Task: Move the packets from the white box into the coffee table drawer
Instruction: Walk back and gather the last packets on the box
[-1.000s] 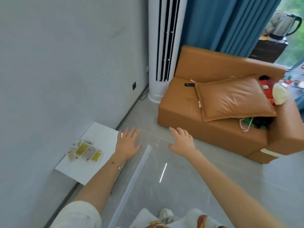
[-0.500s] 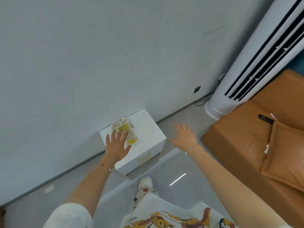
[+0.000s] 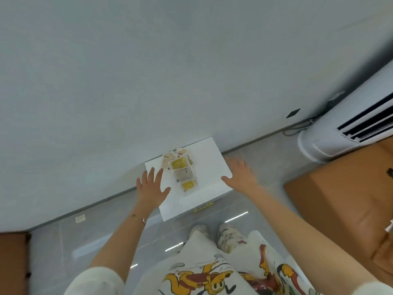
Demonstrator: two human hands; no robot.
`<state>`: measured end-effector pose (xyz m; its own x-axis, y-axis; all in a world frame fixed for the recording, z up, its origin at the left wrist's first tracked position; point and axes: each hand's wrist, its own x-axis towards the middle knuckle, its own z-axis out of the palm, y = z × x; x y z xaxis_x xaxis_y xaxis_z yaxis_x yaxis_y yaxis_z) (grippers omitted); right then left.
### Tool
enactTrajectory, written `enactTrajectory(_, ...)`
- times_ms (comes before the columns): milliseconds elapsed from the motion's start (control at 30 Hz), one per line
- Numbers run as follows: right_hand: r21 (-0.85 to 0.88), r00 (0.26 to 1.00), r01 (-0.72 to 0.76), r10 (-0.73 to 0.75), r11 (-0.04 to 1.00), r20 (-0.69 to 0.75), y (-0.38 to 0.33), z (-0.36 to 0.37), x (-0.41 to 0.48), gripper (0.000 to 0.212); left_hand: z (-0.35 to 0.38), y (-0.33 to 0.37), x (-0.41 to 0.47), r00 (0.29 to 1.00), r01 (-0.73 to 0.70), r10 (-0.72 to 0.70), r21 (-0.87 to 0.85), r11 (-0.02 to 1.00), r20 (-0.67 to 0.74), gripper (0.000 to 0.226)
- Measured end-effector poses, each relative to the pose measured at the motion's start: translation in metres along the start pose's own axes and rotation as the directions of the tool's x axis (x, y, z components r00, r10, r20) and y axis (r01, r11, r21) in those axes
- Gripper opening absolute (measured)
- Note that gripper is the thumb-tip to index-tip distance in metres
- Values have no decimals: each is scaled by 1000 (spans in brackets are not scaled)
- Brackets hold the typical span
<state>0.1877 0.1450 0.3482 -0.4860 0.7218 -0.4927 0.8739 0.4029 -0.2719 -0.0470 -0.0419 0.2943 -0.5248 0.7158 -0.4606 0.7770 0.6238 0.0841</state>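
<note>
Reaching down over the white box (image 3: 209,158), a person spreads both hands above its top, where the packets (image 3: 182,170) lie in a loose, overlapping heap on the half of the box nearest the wall (image 3: 148,71). The left hand (image 3: 151,187) hangs over the box's left edge, fingers straight and fanned, thumb angled toward the heap, gripping nothing; the right hand (image 3: 239,173) sits at the box's right edge, equally flat and wide open, also empty; whether either palm touches the box cannot be told from this angle.

A gold handle (image 3: 203,208) shows on the box's near face; a white air conditioner (image 3: 331,135) stands to the right of the box, and a tan sofa (image 3: 340,199) lies beyond that; the coffee table drawer is not in view.

The packets appear to be small flat sachets, clear film with yellow print; they are likely light, limp and slick, apt to slide over one another; a sound hold would close in from both sides of the heap, fingers slipped under its edges to gather it, rather than a press from above; a loose pinch could shed some toward the wall side of the box.
</note>
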Motion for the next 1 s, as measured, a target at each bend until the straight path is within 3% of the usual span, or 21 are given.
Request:
enactTrajectory(167, -11, 984, 88, -85, 996, 157, -10, 48, 68, 71, 59, 3, 37, 985, 141, -129, -111, 984, 111, 78)
enactTrajectory(333, 71, 970, 65, -79, 995, 231, -2, 97, 172, 72, 142, 14, 95, 961, 214, -178, -163, 963, 210, 87)
enactTrajectory(433, 71, 962, 116, -130, 991, 242, -1, 130, 243, 74, 187, 19, 139, 966, 242, -202, -289, 926, 162, 103)
enactTrajectory(667, 139, 947, 163, -194, 977, 258, -28, 219, 342, 82, 260, 27, 221, 977, 192, -212, -452, 871, 5, 112)
enactTrajectory(867, 319, 979, 48, -108, 946, 173, -43, 256, 354, 86, 282, 49, 228, 948, 261, -315, -460, 849, -42, 110)
enactTrajectory(1000, 494, 981, -29, -71, 869, 183, -44, 260, 357, 79, 286, 57, 221, 929, 278, -362, -505, 817, -74, 97)
